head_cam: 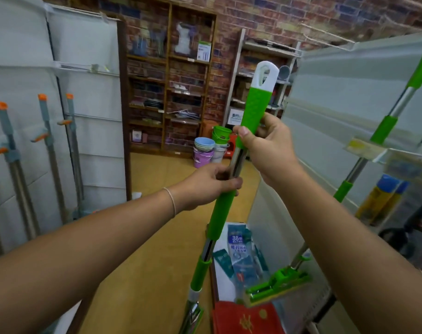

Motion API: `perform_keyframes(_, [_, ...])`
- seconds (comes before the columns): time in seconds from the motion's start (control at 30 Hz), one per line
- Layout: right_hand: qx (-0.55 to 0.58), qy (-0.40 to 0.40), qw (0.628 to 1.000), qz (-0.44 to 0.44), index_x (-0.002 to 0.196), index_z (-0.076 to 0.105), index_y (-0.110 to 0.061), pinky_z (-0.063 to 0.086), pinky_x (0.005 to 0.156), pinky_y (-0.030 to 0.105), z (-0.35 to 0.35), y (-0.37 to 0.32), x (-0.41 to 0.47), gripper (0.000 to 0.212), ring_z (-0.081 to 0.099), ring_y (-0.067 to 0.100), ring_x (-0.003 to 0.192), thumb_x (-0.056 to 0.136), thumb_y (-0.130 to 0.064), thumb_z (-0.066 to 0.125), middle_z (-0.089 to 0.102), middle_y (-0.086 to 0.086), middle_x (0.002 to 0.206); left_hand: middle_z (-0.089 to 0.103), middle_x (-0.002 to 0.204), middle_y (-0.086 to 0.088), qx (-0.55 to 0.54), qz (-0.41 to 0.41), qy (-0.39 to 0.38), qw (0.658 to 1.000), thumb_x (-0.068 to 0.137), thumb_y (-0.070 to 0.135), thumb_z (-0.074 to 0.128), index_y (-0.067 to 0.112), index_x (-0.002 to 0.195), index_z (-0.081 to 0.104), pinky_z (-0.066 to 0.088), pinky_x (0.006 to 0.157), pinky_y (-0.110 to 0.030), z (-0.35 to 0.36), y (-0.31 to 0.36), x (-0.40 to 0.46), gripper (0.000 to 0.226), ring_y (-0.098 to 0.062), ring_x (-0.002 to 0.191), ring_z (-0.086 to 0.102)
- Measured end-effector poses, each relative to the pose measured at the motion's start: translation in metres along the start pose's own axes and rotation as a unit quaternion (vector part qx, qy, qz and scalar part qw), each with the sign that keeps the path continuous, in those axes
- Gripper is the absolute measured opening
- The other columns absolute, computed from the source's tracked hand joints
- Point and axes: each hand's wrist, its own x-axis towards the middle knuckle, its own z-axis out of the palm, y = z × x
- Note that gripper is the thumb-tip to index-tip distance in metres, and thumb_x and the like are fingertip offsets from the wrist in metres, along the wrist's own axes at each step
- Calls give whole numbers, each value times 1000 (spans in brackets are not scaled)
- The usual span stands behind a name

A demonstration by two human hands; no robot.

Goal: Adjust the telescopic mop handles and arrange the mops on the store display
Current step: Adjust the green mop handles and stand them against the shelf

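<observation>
A person holds a green mop handle (229, 179) upright and slightly tilted in the middle of the aisle, its top leaning to the right. The handle has a white hanging cap at the top, a textured green grip below it, a short bare metal stretch, then a longer green sleeve and another green collar lower down. The right hand (263, 145) curls round the lower end of the top grip, thumb across the front. The left hand (212, 183) wraps the metal tube and the top of the green sleeve just below. A second green mop (364, 165) leans against the white shelving (330, 97) on the right, its green head (277, 285) on the floor. Three orange-capped grey mops (46, 150) stand on the left wall. Stacked plastic buckets (205, 150) sit far down the aisle.
</observation>
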Motion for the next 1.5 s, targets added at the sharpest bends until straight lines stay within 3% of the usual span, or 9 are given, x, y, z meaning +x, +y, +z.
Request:
perform_keyframes(0.17, [5, -3, 1000, 3, 114, 59, -20, 55, 93, 47, -6, 31, 59, 23, 69, 19, 102, 94, -7, 60, 73, 3, 105, 69, 101, -15, -67, 19, 12, 998, 93, 12, 60, 3, 109, 62, 54, 94, -39, -4, -12, 66, 19, -26, 93, 70])
perform_keyframes(0.43, [-35, 45, 998, -32, 102, 59, -19, 59, 80, 34, -25, 63, 127, 19, 68, 18, 83, 94, -3, 60, 68, -2, 88, 67, 87, -10, -104, 63, 35, 992, 88, 10, 67, 11, 92, 66, 55, 90, -42, 7, -25, 165, 4, -22, 81, 66])
perform_keyframes(0.57, [-110, 95, 989, -28, 88, 68, -21, 59, 79, 52, -39, 78, 165, 7, 71, 29, 83, 84, -23, 72, 74, 9, 87, 66, 89, -9, -128, 68, -5, 989, 88, 5, 66, 13, 92, 65, 57, 85, -34, 10, -30, 214, 9, -21, 81, 66])
perform_keyframes(0.67, [-139, 120, 983, -16, 80, 70, -21, 58, 77, 55, -46, 89, 189, 5, 69, 23, 75, 83, -20, 75, 74, 10, 83, 68, 88, -6, -137, 76, -47, 986, 88, 6, 67, 15, 93, 65, 58, 81, -29, 9, -38, 254, 11, -21, 82, 67])
perform_keyframes(0.83, [-179, 203, 963, 8, 75, 65, -25, 60, 72, 37, -53, 101, 225, 18, 62, 6, 63, 87, -15, 73, 67, -8, 69, 71, 84, -6, -145, 113, -134, 974, 84, 8, 71, 14, 90, 68, 58, 80, -31, 5, -43, 320, 9, -20, 80, 71])
perform_keyframes(0.97, [-231, 275, 933, 20, 79, 65, -21, 62, 71, 36, -56, 103, 250, 12, 66, 13, 68, 87, -16, 74, 71, 5, 79, 72, 86, -9, -171, 127, -212, 954, 88, 20, 69, 13, 94, 68, 54, 74, -23, 3, -34, 360, 9, -18, 81, 70])
perform_keyframes(1.1, [-256, 344, 902, 39, 79, 66, -22, 62, 72, 35, -64, 106, 267, 13, 72, 21, 78, 85, -17, 76, 73, 12, 88, 70, 88, -11, -172, 142, -252, 942, 88, 9, 68, 8, 101, 65, 58, 74, -26, 11, -17, 394, 14, -20, 80, 68])
perform_keyframes(1.37, [-326, 418, 845, 69, 87, 73, -14, 62, 72, 39, -101, 91, 280, 12, 74, 21, 77, 81, -22, 80, 75, 8, 83, 70, 81, -7, -170, 175, -324, 914, 85, 4, 70, 11, 93, 65, 58, 79, -36, 47, 13, 434, 12, -21, 76, 68])
perform_keyframes(1.5, [-375, 435, 816, 69, 91, 75, -13, 58, 63, 23, -118, 68, 279, 18, 73, 9, 70, 80, -27, 81, 75, 0, 78, 69, 81, -7, -165, 210, -363, 893, 87, 4, 68, 16, 90, 64, 58, 84, -40, 61, 37, 443, 13, -21, 77, 68])
